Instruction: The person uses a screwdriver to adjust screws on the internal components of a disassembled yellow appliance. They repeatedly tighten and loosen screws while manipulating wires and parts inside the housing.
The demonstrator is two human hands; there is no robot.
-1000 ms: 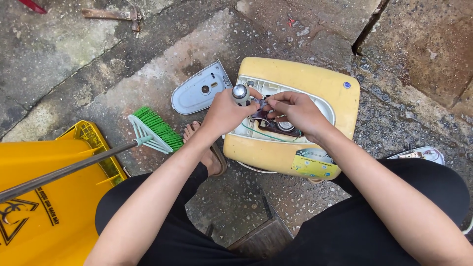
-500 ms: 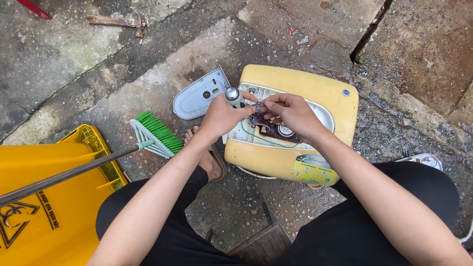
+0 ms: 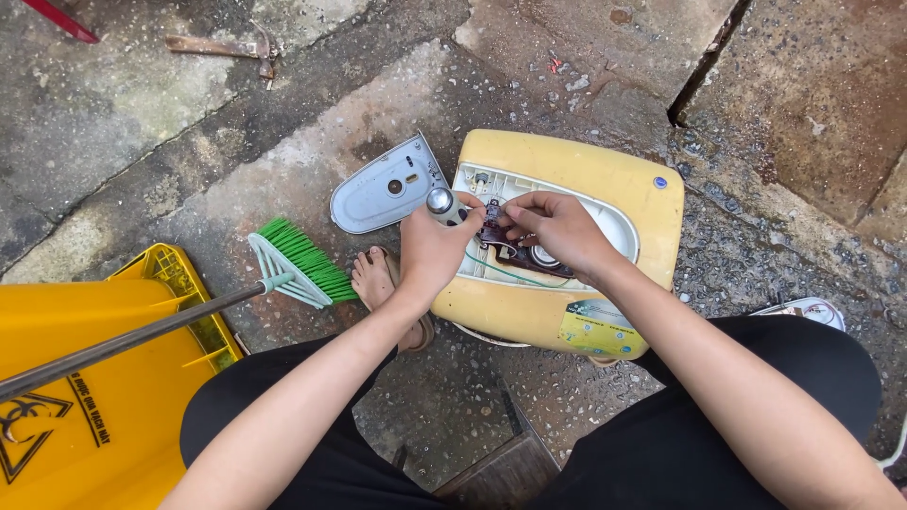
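The yellow case [image 3: 567, 179] lies open on the wet ground. The left hand [image 3: 433, 247] grips a small silver knob [image 3: 440, 200]. The right hand [image 3: 557, 227] pinches the dark part [image 3: 510, 253] inside. Next needs small, careful fingers.

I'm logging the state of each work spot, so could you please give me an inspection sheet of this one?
Surface: cracked, damp concrete ground.
Job's things: yellowed appliance housing lying open, dark parts inside; grey cover panel beside it.
Clutter: green-bristled broom resting on a yellow bin; rusty tool at top.
Hands: left hand holds a round silver knob; right hand pinches a small part in the opening.
Cables: thin green wire inside the housing.
Surroundings: sandalled foot; wooden stool edge.
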